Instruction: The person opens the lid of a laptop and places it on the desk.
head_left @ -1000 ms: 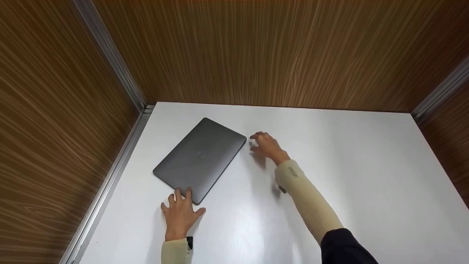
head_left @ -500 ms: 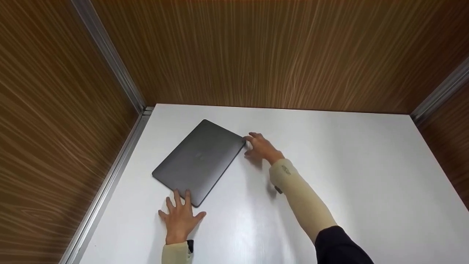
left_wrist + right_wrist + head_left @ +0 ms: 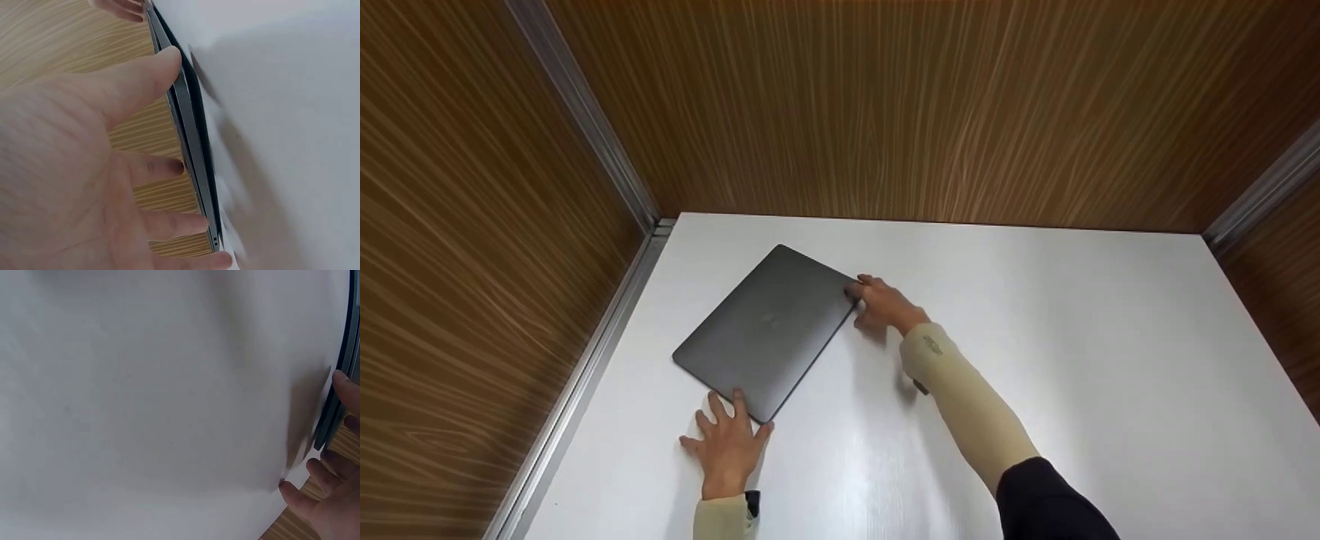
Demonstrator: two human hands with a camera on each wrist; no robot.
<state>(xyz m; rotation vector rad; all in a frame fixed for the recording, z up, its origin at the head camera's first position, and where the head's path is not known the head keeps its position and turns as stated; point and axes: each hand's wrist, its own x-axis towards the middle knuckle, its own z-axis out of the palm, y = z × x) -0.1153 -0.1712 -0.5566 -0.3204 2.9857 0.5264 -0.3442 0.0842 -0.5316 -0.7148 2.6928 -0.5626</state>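
Observation:
A closed dark grey laptop [image 3: 769, 330] lies slanted on the white table in the head view, with a faint logo on its lid. At its near edge my left hand [image 3: 727, 454] has its fingers spread and straight, two fingertips meeting that edge. The left wrist view has the left thumb [image 3: 169, 62] against the laptop's side [image 3: 194, 124]. My right hand [image 3: 881, 304] grips the far right corner, one finger over the lid and the thumb at the side. In the right wrist view, fingers of the right hand [image 3: 337, 506] reach past the corner; part is cut off.
The white table [image 3: 1035, 360] extends to the right of the laptop. A wood-grain panel [image 3: 885, 112] stands behind it, and another panel [image 3: 472, 262] with a metal rail [image 3: 577, 420] runs along the left side.
My right hand has moved left from beside the laptop onto its far right corner. The left thumb has drawn in toward the near corner. The laptop has barely shifted.

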